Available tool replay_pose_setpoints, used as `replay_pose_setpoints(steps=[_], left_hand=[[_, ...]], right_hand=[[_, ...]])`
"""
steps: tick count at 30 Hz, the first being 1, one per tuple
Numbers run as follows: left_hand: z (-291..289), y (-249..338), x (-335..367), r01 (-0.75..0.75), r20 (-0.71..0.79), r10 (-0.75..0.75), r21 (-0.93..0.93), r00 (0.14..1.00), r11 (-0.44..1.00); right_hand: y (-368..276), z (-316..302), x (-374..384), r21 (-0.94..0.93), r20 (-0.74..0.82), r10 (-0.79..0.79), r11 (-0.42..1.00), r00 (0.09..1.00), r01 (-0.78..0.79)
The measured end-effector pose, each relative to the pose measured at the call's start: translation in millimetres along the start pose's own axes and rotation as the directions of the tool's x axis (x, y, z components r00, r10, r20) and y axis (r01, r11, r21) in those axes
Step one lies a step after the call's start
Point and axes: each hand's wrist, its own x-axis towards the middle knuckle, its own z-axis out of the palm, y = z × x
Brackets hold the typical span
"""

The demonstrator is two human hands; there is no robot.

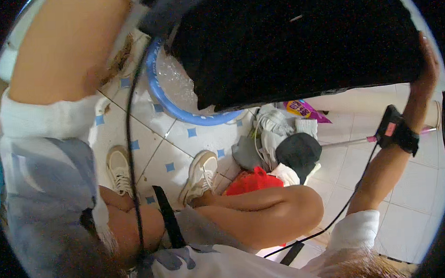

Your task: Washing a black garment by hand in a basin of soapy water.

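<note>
A large black cloth [298, 44], probably a garment, is stretched out before me and fills the top of the view. My right hand [429, 67] is at its right edge, fingers pointing up and closed on the fabric. My left forearm [72, 51] reaches up at the upper left, but the hand lies beyond the view. Partly covered by the cloth is a blue-rimmed basin [173, 105] of sudsy water [179, 83]. The cloth's ragged lower left edge hangs over the basin.
On the tiled floor [151, 122], beside my shoes [200, 175], lies a pile of clothes with a dark cap-like piece [298, 152] and a red bag [255, 180]. A purple packet [306, 112] and a pole [343, 142] are behind it. A black cable [131, 123] hangs across the view.
</note>
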Motion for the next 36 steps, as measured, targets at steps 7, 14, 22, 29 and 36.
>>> replay_pose_setpoints(steps=[7,14,22,29,36], left_hand=[[51,-89,-46,-0.731,0.095,0.735,-0.074,0.672,0.678],[129,-132,-21,0.337,0.406,-0.032,-0.710,0.913,0.618],[132,-112,-54,0.719,0.696,-0.196,-0.632,0.690,0.288],[132,-117,-91,0.549,0.578,-0.046,-0.743,0.815,0.383],[132,-159,-94,0.337,0.305,-0.235,-0.348,0.923,0.875]], right_hand=[[17,138,-83,-0.275,0.582,0.449,0.893,0.678,-0.355],[69,204,-122,0.372,0.572,0.377,0.673,0.729,-0.640],[96,251,-144,0.510,0.654,0.421,0.369,0.628,-0.778],[64,287,-181,0.594,0.783,0.387,-0.234,0.486,-0.770],[92,277,-149,0.797,0.603,0.384,-0.317,0.699,-0.514]])
